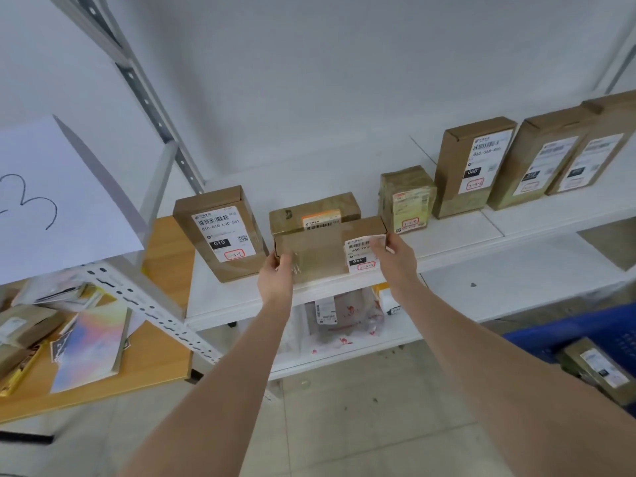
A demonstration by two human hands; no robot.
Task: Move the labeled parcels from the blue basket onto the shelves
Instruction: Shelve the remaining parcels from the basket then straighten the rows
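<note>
Left hand (277,270) and right hand (392,256) pinch the two ends of the 060 parcel (316,256), upright near the front edge of the shelf (457,234), just in front of the orange-label parcel (320,215). We're at the set-down step. Next we release cleanly, then reach for the blue basket (568,332), where a waiting parcel (599,371) shows.

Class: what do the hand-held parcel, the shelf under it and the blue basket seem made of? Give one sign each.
Parcel: matt brown cardboard, folded edges; glossy tape glints on its front. Shelf: smooth white board, painted metal or laminate, unclear which. Blue basket: probably moulded plastic, given its even colour and perforated wall.
</note>
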